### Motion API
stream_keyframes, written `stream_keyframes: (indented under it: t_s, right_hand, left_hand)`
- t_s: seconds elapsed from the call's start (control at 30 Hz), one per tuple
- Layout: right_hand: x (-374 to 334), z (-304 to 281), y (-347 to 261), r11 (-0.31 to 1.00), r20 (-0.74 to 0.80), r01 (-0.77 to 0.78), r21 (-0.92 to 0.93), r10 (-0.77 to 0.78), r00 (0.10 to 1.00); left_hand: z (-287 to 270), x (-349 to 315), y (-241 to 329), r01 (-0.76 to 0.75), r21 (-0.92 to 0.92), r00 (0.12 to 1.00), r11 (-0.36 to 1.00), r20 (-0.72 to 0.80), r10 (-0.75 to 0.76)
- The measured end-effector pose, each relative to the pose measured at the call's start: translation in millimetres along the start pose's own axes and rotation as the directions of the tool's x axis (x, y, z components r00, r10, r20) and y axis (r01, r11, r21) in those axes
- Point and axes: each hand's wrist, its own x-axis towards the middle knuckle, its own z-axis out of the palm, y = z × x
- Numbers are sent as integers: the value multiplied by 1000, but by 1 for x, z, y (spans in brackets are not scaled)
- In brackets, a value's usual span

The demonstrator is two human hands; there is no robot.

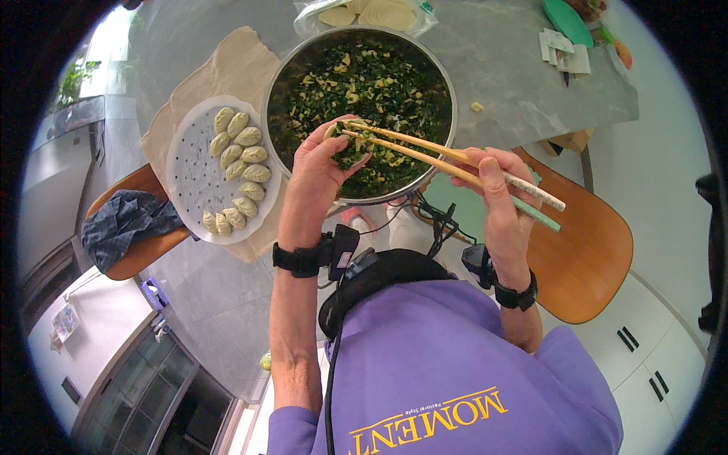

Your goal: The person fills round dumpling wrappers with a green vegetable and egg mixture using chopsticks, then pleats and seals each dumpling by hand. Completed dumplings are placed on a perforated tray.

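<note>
My left hand (pixel 312 171) cups a dumpling wrapper (pixel 362 164) over the near side of a large steel bowl (pixel 453 114). Green filling (pixel 341 145) lies in the wrapper, partly hidden by my fingers. In my right hand (pixel 502 193) is a pair of wooden chopsticks (pixel 413 139), their tips at the filling in the wrapper. The bowl holds chopped greens with yellow bits (pixel 371 83). Left of it, several pleated dumplings (pixel 256 174) sit along the right side of a round white perforated tray (pixel 193 167).
Beneath the tray is a beige cloth (pixel 243 64) on the grey table (pixel 508 45). Flat round wrappers (pixel 387 14) lie in a plastic bag behind the bowl. A green lid-like dish (pixel 567 21) and small packets (pixel 565 54) are at far right. Wooden chairs (pixel 584 243) stand at both sides.
</note>
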Motion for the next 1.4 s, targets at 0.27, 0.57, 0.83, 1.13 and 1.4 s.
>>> stream_keyframes:
  t_s: [0.27,0.57,0.83,1.13,1.4]
  right_hand:
    - [-2,-5,7,986,87,10,-167,5,996]
    - [4,-24,0,989,21,14,-146,-11,1000]
    - [1,-24,5,986,8,9,-166,-8,1000]
    - [14,-10,52,930,36,52,-365,-42,998]
    - [14,-14,70,941,-149,-338,14,336,930]
  left_hand:
    - [-4,6,-1,48,-96,998,994,34,-45]
    - [-7,6,-1,-9,-72,1000,997,20,10]
    - [-7,5,1,17,-68,1000,998,22,-16]
    - [-4,5,4,12,-53,1000,999,22,-11]
    - [-5,6,3,62,-101,998,993,37,-58]
